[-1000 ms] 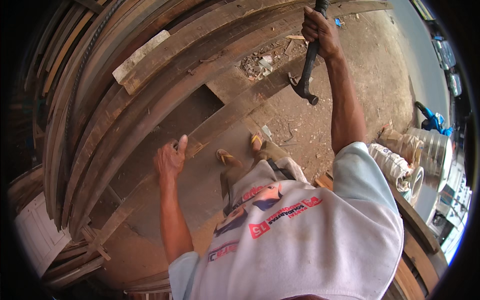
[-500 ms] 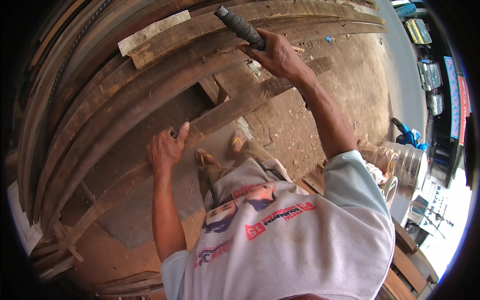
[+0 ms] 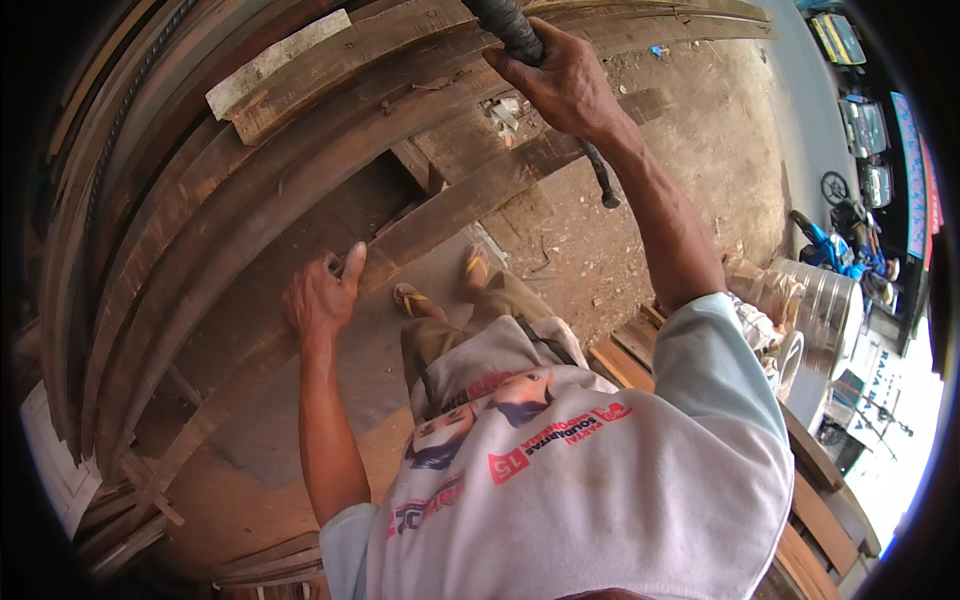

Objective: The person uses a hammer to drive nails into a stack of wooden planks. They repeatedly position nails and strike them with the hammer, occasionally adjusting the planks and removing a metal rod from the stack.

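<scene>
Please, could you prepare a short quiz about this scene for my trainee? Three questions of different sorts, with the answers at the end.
1. Which hand holds the hammer?
2. True or false: the left hand also grips the hammer's handle.
3. What is worn on the feet?
a) rubber boots
b) sandals with yellow straps
c) nothing

Key:
1. The right hand.
2. False; it is at the long plank, well apart from the hammer.
3. b

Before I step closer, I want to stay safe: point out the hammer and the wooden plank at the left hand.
Hammer (image 3: pixel 507 25), head view: wrapped handle.
Wooden plank (image 3: pixel 460 206), head view: broad face, upper half.
</scene>
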`<state>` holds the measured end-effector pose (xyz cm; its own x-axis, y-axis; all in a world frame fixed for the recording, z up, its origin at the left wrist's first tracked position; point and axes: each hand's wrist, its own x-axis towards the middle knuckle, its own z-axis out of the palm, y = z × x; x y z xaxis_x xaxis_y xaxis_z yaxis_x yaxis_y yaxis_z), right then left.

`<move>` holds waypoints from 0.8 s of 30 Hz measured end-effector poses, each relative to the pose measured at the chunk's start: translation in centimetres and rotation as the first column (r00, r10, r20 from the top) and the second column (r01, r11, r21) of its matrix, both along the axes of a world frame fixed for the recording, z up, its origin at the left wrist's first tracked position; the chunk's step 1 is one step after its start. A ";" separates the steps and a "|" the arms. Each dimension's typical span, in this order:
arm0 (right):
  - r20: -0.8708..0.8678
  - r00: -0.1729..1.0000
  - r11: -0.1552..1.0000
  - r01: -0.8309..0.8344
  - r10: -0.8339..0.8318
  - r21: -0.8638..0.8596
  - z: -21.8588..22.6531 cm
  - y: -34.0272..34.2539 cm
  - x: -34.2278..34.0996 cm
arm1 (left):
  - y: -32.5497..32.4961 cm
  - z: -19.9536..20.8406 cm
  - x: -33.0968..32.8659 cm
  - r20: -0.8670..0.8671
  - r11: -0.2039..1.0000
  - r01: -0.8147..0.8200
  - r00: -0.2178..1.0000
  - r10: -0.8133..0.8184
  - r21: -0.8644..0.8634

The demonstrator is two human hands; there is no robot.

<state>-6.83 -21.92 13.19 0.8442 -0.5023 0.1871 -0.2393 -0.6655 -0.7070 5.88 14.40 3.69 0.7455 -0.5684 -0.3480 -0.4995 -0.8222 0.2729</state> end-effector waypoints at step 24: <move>0.110 0.964 0.901 0.181 -0.241 0.394 4.2 -1.1 -3.2 | -0.1 -0.7 0.3 -0.043 0.995 -0.097 0.994 0.098 0.022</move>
<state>-10.08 -23.07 17.41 0.6870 -0.7237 0.0655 -0.2141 -0.2877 -0.9335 6.17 14.33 2.96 0.7810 -0.4864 -0.3917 -0.4046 -0.8719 0.2759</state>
